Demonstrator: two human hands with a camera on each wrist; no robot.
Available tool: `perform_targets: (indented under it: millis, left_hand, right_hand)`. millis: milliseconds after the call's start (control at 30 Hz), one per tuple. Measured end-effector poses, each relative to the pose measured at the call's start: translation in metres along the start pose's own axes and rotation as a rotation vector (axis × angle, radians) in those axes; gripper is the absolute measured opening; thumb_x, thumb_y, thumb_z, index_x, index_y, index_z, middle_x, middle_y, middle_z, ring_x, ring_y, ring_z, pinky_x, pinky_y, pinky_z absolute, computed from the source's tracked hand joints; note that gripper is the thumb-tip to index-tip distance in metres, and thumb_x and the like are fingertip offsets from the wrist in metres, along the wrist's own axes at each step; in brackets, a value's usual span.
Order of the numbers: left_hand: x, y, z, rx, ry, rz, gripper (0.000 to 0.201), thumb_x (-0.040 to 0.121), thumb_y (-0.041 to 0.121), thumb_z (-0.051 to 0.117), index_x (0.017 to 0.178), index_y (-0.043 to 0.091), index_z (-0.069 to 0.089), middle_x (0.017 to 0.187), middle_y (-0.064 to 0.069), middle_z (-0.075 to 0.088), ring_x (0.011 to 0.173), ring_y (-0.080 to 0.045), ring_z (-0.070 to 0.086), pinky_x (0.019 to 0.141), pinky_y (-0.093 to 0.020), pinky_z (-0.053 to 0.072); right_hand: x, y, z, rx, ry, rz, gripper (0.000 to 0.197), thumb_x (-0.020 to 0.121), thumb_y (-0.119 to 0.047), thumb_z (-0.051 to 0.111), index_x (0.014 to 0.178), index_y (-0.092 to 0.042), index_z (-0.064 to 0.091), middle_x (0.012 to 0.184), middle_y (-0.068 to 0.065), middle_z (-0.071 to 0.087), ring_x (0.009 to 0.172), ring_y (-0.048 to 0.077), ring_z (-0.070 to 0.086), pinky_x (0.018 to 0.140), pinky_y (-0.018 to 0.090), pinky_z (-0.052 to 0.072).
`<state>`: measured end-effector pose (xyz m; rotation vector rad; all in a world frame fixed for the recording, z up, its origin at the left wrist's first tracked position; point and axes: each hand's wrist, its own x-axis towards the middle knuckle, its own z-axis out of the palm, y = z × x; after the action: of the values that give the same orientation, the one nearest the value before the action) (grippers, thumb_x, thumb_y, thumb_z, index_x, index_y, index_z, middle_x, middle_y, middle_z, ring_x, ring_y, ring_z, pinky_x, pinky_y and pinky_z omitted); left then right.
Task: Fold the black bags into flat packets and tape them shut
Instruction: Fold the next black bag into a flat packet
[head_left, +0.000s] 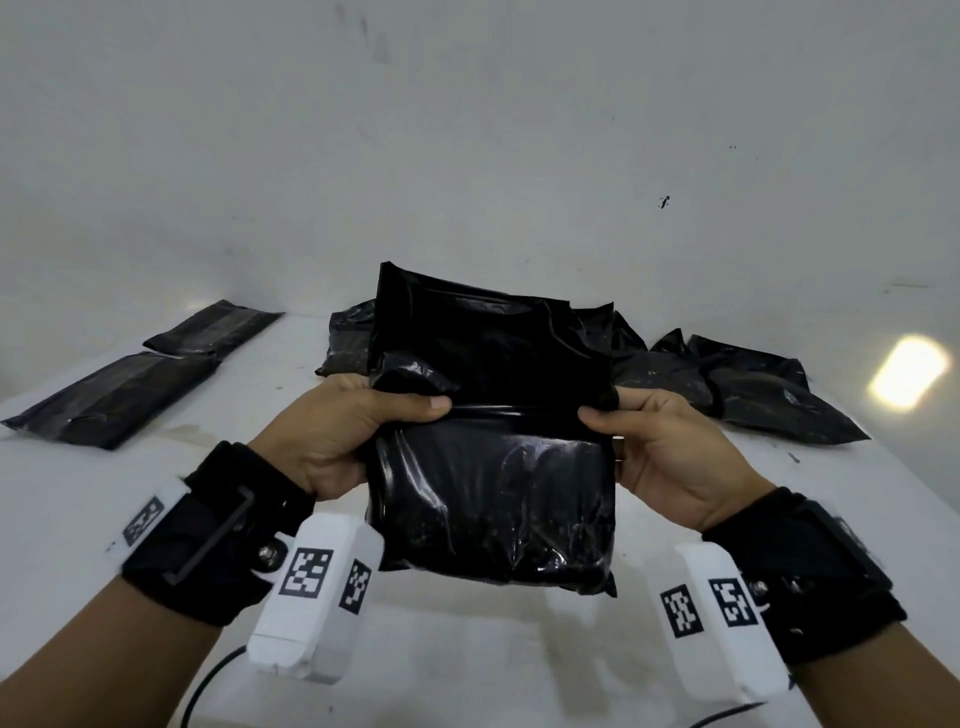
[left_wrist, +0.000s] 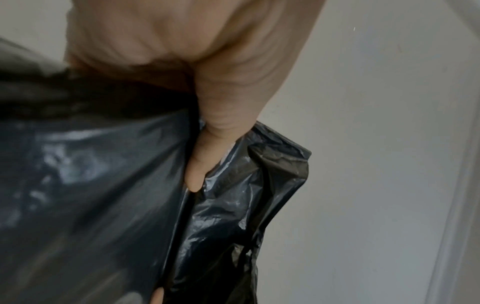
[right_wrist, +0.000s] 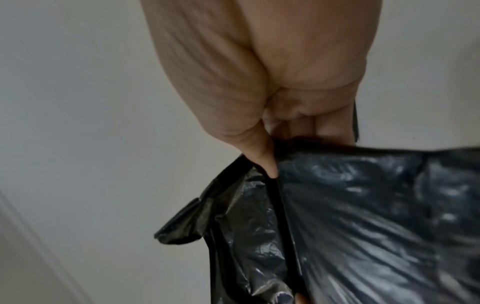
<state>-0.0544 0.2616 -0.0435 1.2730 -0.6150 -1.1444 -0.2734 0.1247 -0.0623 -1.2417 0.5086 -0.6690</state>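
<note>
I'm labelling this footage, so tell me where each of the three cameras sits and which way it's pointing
Head: worn on the head, looking forward and down at the white table; shows both forearms, the left hand and right hand gripping the black bag.
Left wrist: looks along the left hand at the bag's edge.
Right wrist: looks along the right hand at the opposite edge.
Shared: all three views show the same bag.

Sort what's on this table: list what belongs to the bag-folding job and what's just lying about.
Job:
- black bag, pinched at its fold by left hand and right hand
- flat packets on the left
- unfolded bags behind

Lying about:
- black cable at the table's near edge
</note>
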Motion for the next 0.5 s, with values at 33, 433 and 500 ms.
perform_targets:
  millis: [33, 433, 500]
  left_hand:
    - [-0.001, 0.0, -0.004, 0.013, -0.023, -0.01, 0.037, 0.067, 0.003, 0.073, 0.103, -0.005, 0.07, 0.106, -0.024, 0.071, 0.086, -0.03, 0.072, 0.08, -0.04, 0.059]
    - [-0.019, -0.005, -0.062, -0.007, -0.206, 0.128, 0.066, 0.051, 0.025, 0.096, 0.104, -0.005, 0.072, 0.112, -0.025, 0.069, 0.096, -0.028, 0.072, 0.078, -0.032, 0.059]
    - [-0.023, -0.005, -0.069, -0.029, -0.195, 0.159, 0.068, 0.05, 0.025, 0.096, 0.106, -0.005, 0.072, 0.113, -0.025, 0.069, 0.097, -0.028, 0.071, 0.079, -0.033, 0.059]
  right_hand:
    - [0.001, 0.001, -0.001, 0.002, -0.007, 0.003, 0.019, 0.076, -0.004, 0.063, 0.086, -0.007, 0.079, 0.085, 0.007, 0.074, 0.064, 0.014, 0.067, 0.054, 0.023, 0.054]
    - [0.019, 0.012, 0.02, 0.092, -0.119, 0.072, 0.022, 0.079, -0.002, 0.06, 0.089, -0.007, 0.079, 0.095, 0.01, 0.075, 0.076, 0.017, 0.073, 0.066, 0.026, 0.058]
    - [0.024, 0.012, 0.027, 0.092, -0.136, 0.074, 0.022, 0.079, -0.002, 0.06, 0.085, -0.009, 0.079, 0.092, 0.008, 0.075, 0.075, 0.016, 0.072, 0.066, 0.026, 0.058]
